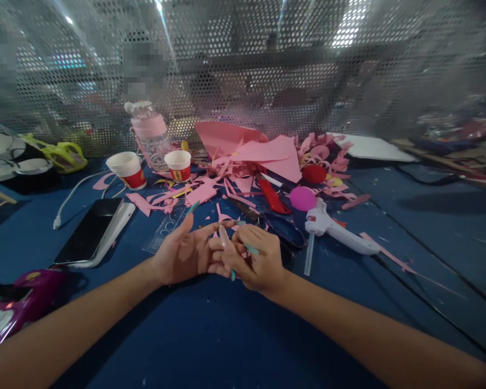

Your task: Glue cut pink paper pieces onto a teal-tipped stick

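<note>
Bare forearms point(105, 303) extend over a blue counter point(210, 346), the left hand point(184, 253) opened palm-showing, apparently so the right hand point(263, 253), together with it, can clasp its fingers.

Blue tabletop point(210, 335) offers near-side passage; pink paper scraps point(202, 193) block far side. White glue gun point(344, 233) bars way beside right hand point(263, 256); phone point(89, 231), paper cups point(132, 180) flank left hand point(185, 254).
</note>
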### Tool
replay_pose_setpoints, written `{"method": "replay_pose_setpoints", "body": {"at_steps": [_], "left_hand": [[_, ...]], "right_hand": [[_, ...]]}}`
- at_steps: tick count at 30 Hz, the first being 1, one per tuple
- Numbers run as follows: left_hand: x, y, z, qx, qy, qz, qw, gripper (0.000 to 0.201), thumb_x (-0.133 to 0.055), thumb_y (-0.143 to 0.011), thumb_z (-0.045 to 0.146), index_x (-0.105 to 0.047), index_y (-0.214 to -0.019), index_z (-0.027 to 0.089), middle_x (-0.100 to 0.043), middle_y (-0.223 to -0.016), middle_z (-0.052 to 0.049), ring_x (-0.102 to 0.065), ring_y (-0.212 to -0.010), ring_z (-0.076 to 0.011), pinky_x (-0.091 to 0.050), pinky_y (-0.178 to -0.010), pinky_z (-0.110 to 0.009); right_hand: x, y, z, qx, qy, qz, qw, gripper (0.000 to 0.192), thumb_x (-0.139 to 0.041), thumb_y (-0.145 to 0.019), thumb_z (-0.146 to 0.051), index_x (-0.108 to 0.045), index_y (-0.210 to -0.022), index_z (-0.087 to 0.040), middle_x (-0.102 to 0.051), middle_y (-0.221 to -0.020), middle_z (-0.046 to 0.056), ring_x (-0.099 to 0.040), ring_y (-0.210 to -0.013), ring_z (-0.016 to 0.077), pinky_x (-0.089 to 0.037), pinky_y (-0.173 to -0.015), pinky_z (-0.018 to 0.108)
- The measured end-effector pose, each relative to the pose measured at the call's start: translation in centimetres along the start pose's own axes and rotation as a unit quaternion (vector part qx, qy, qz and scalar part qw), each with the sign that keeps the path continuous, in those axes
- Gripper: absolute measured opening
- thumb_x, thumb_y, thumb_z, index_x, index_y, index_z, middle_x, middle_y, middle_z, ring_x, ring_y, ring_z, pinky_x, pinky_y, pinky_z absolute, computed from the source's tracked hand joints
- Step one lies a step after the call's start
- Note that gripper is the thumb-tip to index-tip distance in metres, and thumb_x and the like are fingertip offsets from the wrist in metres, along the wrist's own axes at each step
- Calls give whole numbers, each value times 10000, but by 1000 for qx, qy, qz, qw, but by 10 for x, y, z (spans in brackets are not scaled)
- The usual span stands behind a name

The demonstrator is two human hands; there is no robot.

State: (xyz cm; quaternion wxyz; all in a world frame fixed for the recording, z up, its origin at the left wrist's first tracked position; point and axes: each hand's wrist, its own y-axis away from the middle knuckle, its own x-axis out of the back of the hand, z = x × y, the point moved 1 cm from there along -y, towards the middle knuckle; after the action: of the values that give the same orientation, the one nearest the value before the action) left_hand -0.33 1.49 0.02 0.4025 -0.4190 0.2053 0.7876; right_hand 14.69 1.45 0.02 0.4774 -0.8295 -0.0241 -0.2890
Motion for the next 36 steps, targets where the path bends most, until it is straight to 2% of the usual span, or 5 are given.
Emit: {"method": "replay_pose_setpoints", "body": {"at_steps": [6,12,19,25,36], "left_hand": [[3,2,0,-2,13,15,1000,648,-220,-830,586,-349,-1270,128,-630,-1021,-142,-568,-959,-239,-347,-830,-369],[1,2,1,-3,18,24,1000,663,-217,-826,593,-314,-1292,131,-655,-930,-112,-592,-864,-235,-370,-779,-364],[-1,1,1,-6,15,14,1000,621,-235,-839,566,-357,-1257,122,-656,-899,-104,-595,-808,-220,-382,-751,-352],[-1,1,1,-7,18,19,1000,640,-280,-825,572,-312,-1287,129,-658,-898,-100,-597,-790,-212,-383,-743,-342],[-2,2,2,-9,21,23,999,610,-280,-836,551,-318,-1287,142,-667,-887,-85,-601,-807,-207,-385,-730,-329]], "right_hand": [[1,-2,-2,22,35,13,999,330,-482,-775,-243,-300,-503,-209,-356,-446,-48,-319,-411,77,-291,-425,225],[3,-2,-6,5,1,12,1000,319,-461,-801,-178,-329,-512,-201,-372,-450,-48,-317,-402,69,-280,-410,213],[3,-2,-9,-14,6,12,1000,314,-448,-806,-190,-361,-504,-201,-393,-439,-39,-349,-396,78,-295,-425,220],[3,-1,-9,-15,10,5,1000,310,-417,-826,-197,-411,-516,-192,-428,-452,-21,-382,-413,90,-315,-438,226],[4,-4,-12,-8,27,3,1000,322,-428,-825,-183,-380,-507,-195,-395,-446,-30,-337,-410,86,-283,-430,234]]}}
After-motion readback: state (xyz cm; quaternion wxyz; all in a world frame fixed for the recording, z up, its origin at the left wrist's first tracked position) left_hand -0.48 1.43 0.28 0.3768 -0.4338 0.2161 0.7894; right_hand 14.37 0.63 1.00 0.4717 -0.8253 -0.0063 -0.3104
